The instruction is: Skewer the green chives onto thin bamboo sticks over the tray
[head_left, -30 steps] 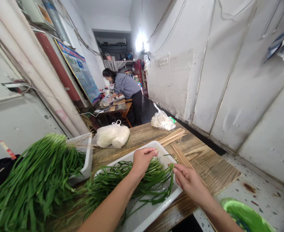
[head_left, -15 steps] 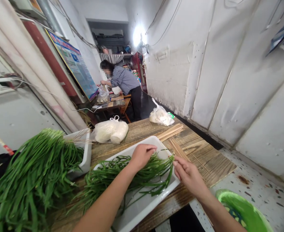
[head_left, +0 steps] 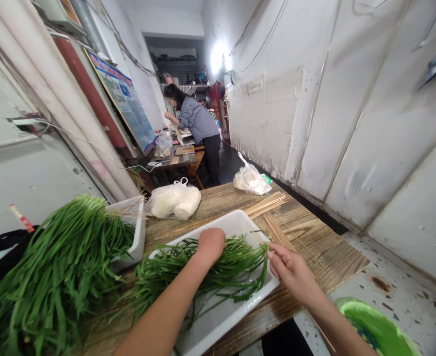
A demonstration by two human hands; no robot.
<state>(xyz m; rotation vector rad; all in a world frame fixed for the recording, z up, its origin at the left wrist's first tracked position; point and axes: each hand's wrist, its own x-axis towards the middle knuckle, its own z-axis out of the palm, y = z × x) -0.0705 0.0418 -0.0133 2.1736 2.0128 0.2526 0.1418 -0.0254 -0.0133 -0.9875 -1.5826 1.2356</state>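
- Desk (head_left: 346, 254), wooden, 1.
- White trays, 2. Front tray (head_left: 221, 316): set aslant by the near edge of the desk. Side tray (head_left: 141, 230): at the left end of the desk.
- Green stalks (head_left: 240, 267), 1 loose pile, too tangled to count: in the front tray, spilling over its left side onto the desk.
- Heap of greens (head_left: 62, 247), 1, large: in the side tray, leaves drooping over the desk at its near left.
- Left hand (head_left: 211, 243), 1: lowered onto the green stalks, back of the hand uppermost; its fingers are hidden, so how far open they are, or whether they grip, cannot be told.
- Right hand (head_left: 288, 262), 1: thumb and forefinger pinched together on the gathered ends of some green stalks, at the right end of the front tray.
- Stick bundles, 2, sticks too fine to count. Far bundle (head_left: 268, 203): inward of the far right corner of the desk. Near bundle (head_left: 277, 232): between the front tray and the right edge.
- Tied plastic bags, 2. Large bag (head_left: 168, 201): by the far edge. Small bag (head_left: 250, 180): at the far right corner.
- Green basin (head_left: 384, 324), 1: below the near right corner, off the desk.
- Co-worker (head_left: 203, 123), 1: bent forward in the background, checked shirt.
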